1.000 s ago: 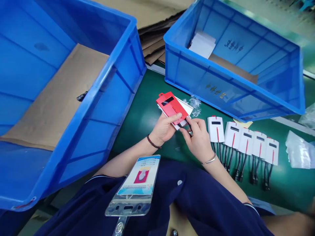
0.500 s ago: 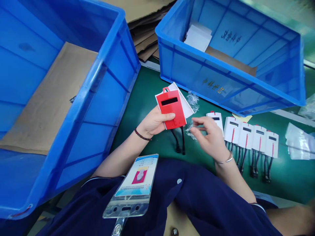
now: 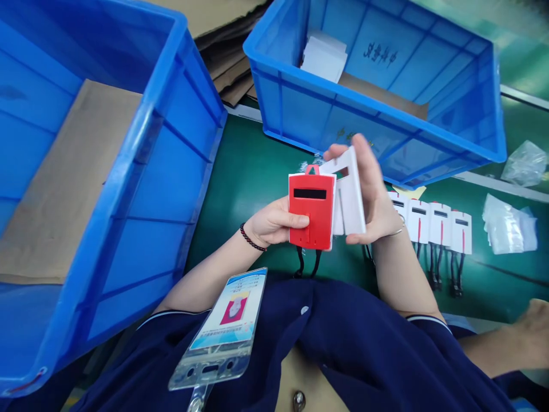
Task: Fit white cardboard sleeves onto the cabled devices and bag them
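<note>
My left hand [image 3: 277, 222] is closed around a flat red device [image 3: 321, 220], its thumb lying across the front. The device has a black window slot near the top, a red loop above it and black cables hanging from its lower edge. Just to its right, my right hand [image 3: 377, 200] grips a white cover [image 3: 354, 194] by its edges, tilted side-on. A rectangular cut-out and a narrow slit show in the cover. Whether the cover touches the device I cannot tell.
Several white devices [image 3: 461, 230] with red stripes and black cables lie in a row on the green table [image 3: 240, 166]. Clear plastic bags [image 3: 508, 223] are to their right. Blue crates [image 3: 195, 143] flank the left and back [image 3: 381, 120]. Another person's arm [image 3: 506, 343] appears lower right.
My right hand, empty before, now holds the white cover and has raised it beside the red device. My left hand has turned the device more upright. The view has shifted slightly.
</note>
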The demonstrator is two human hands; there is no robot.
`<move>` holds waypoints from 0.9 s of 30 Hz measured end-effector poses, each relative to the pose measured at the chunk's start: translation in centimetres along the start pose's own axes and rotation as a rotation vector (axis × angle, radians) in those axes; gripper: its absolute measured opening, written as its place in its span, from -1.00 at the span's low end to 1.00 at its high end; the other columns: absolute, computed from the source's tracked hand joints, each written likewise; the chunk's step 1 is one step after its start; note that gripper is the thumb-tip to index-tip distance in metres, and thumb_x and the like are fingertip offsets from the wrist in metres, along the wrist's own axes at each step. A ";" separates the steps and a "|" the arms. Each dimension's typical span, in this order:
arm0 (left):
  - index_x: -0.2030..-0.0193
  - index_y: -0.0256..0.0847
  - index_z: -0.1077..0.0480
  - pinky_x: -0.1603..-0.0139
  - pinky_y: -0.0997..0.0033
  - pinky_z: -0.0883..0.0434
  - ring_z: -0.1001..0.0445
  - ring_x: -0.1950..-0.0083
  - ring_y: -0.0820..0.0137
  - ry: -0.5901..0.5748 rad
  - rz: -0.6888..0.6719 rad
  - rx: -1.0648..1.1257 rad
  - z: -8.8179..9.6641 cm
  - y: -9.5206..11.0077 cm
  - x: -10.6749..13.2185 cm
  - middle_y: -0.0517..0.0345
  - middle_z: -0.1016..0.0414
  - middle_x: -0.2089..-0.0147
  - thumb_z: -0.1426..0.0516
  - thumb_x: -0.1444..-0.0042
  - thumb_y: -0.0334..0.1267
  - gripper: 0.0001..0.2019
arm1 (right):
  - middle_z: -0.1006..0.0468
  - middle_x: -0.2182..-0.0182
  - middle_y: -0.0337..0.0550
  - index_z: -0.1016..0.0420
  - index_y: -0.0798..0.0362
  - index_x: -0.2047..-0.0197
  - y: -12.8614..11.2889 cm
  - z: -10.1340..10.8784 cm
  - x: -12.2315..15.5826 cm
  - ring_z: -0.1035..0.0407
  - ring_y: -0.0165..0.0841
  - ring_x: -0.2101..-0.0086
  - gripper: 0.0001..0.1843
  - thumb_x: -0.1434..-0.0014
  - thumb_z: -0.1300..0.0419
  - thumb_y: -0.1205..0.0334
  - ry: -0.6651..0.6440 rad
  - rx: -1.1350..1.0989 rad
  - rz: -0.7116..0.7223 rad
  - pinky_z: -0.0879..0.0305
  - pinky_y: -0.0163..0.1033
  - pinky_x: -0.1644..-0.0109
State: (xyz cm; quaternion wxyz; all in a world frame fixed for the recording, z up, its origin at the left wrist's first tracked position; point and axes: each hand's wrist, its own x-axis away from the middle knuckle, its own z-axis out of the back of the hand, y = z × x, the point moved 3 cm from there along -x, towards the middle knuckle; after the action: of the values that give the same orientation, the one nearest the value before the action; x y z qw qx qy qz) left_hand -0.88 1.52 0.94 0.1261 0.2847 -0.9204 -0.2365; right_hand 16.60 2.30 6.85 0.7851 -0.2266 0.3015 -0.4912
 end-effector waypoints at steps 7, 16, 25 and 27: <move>0.05 -0.34 -0.51 0.00 -0.06 -0.56 -0.59 -0.06 -0.02 0.243 0.042 0.120 0.6 -0.4 -1.3 -0.12 -0.62 0.09 -0.07 -0.33 -0.13 -0.68 | 0.08 -0.46 0.12 0.25 -0.02 -0.52 -2.0 2.0 1.0 0.06 0.15 -0.40 0.30 0.04 -0.27 -0.46 -0.129 0.143 0.238 -0.03 0.27 -0.39; -0.25 -0.21 -0.36 -0.28 0.16 -0.39 -0.49 -0.22 0.22 0.302 -0.022 0.218 -0.8 -0.9 -2.2 0.01 -0.58 -0.09 0.24 -0.47 -0.02 -0.48 | -0.13 -0.40 0.26 0.34 0.15 -0.52 -2.9 -1.5 0.1 -0.11 0.23 -0.26 0.27 -0.07 -0.28 -0.30 -0.331 0.476 0.256 0.00 0.25 -0.18; -0.22 -0.17 -0.37 -0.22 0.11 -0.42 -0.44 -0.27 0.13 0.229 -0.037 0.158 -0.5 -1.3 -2.4 0.00 -0.55 -0.11 0.24 -0.40 0.17 -0.39 | -0.15 -0.39 0.19 0.33 0.07 -0.52 -1.6 -1.9 0.1 -0.10 0.16 -0.23 0.29 -0.04 -0.24 -0.43 -0.354 0.430 0.196 0.01 0.13 -0.12; -0.22 -0.17 -0.37 -0.21 0.09 -0.43 -0.44 -0.26 0.10 0.215 -0.049 0.134 -0.5 -1.2 -2.3 -0.01 -0.55 -0.10 0.09 -0.39 0.11 -0.50 | -0.16 -0.38 0.17 0.31 0.07 -0.52 -1.4 -1.9 0.2 -0.11 0.14 -0.23 0.30 -0.02 -0.23 -0.46 -0.333 0.408 0.188 0.02 0.12 -0.14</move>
State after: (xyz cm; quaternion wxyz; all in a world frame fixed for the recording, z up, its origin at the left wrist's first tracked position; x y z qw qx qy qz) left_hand 1.69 1.83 0.55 0.1988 0.3384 -0.9081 -0.1457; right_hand 14.43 1.40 6.33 0.8955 -0.1124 0.0827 -0.4226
